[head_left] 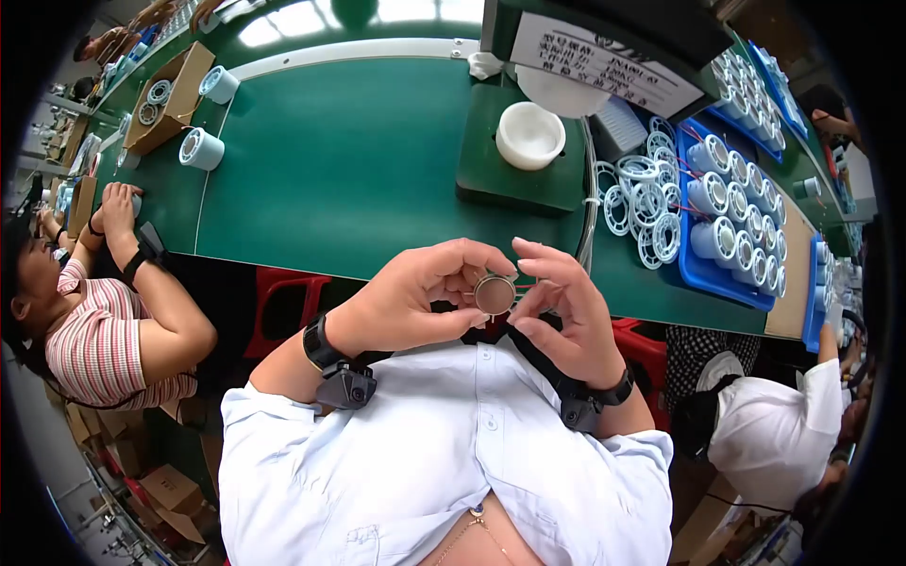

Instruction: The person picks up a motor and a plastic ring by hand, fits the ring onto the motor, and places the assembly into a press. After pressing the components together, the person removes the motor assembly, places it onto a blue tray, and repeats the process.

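The left hand (415, 302) and the right hand (566, 311) meet close in front of the person's chest, just off the near edge of the green bench (359, 160); between them they pinch a small round metal disc (494, 294), brownish grey with a bright rim, its flat face turned up toward the camera; the left hand's thumb and curled fingers close on the disc's left edge, the right hand's fingertips close on its right edge, so both hands are nearly shut around it; each wrist carries a dark band with a small black device; below the hands lies the person's white shirt (425, 453); beyond them, on the bench, a dark green block (491, 179) carries a white bowl-shaped cup (529, 134); to the right of it lies a loose heap of white plastic rings (642, 208), and just beside those a blue tray (717, 274) holds rows of white cylindrical parts; far left on the bench a cardboard box (165, 99) stands near two white cylinders (200, 148); another person in a striped top (104, 344) works at the left, and one in white (774, 434) sits at the right.
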Demonstrator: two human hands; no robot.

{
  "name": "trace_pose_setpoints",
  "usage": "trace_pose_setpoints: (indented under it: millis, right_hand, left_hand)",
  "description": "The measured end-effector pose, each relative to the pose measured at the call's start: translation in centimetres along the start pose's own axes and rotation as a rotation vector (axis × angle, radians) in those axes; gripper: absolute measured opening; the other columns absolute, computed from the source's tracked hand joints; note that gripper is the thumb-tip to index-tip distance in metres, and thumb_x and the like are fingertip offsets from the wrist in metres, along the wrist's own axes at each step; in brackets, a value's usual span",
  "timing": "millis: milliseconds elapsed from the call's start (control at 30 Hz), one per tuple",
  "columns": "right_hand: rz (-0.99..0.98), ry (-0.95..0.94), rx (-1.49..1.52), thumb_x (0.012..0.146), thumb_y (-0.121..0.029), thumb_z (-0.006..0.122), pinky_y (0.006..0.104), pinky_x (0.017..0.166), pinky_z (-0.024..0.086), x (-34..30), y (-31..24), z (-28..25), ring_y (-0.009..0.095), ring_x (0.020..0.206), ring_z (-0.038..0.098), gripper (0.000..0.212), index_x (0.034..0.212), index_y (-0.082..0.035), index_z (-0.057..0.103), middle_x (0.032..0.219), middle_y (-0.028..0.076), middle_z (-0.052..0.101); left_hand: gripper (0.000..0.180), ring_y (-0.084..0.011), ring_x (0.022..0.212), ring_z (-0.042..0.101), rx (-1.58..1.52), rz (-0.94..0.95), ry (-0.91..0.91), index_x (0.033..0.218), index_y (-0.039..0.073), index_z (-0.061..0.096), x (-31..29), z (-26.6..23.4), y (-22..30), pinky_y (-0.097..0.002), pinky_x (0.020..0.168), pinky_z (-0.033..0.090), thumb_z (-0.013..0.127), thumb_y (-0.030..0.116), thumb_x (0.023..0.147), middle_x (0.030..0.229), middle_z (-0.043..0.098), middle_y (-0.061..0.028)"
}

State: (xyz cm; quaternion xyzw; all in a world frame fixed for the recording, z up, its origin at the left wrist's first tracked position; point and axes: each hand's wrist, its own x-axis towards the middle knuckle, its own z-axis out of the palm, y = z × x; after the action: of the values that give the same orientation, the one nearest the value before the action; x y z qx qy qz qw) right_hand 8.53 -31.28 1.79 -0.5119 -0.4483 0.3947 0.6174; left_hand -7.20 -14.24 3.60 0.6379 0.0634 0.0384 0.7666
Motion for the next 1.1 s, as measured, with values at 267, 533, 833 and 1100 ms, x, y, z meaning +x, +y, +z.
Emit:
trace_pose_setpoints:
  millis: [267,533,833,1100]
  right_hand:
    - [0.065,-0.033,-0.033,0.084,0.000,0.069,0.0277,0.087,0.050,-0.9,0.7,-0.5,0.015,0.096,0.063,0.039,0.119,0.002,0.053,0.110,0.010,0.060]
    - [0.068,-0.019,-0.028,0.084,0.003,0.068,0.0276,0.089,0.050,-0.9,0.7,-0.4,0.015,0.100,0.062,0.038,0.119,0.002,0.054,0.107,0.008,0.060]
    - [-0.126,0.185,-0.072,0.089,-0.024,0.067,0.0255,0.078,0.046,-0.5,-0.5,-1.1,0.014,0.084,0.058,0.038,0.115,0.000,0.054,0.105,0.009,0.056]
    - [0.036,-0.352,0.522,0.091,-0.048,0.057,0.0320,0.087,0.038,2.8,-2.3,2.3,0.018,0.094,0.052,0.051,0.108,0.000,0.053,0.105,0.012,0.050]
  left_hand:
    - [0.050,-0.0131,0.102,0.062,-0.035,-0.096,-0.025,0.129,-0.001,0.045,-0.2,0.8,-0.5,-0.0286,0.090,0.051,0.063,-0.007,0.082,0.108,0.060,-0.0076]
    - [0.050,-0.0138,0.103,0.062,-0.067,-0.070,-0.023,0.129,-0.001,0.044,-0.1,1.2,-0.6,-0.0292,0.090,0.051,0.062,-0.007,0.082,0.111,0.060,-0.0084]
    - [0.048,-0.0107,0.093,0.063,-0.081,-0.075,0.039,0.128,-0.002,0.046,0.1,1.6,-0.7,-0.0268,0.083,0.053,0.061,-0.007,0.082,0.098,0.061,-0.0067]
    - [0.041,-0.0127,0.091,0.065,0.178,-0.066,-0.035,0.120,-0.002,0.049,1.5,3.2,-1.5,-0.0265,0.082,0.054,0.062,-0.007,0.082,0.098,0.062,-0.0072]
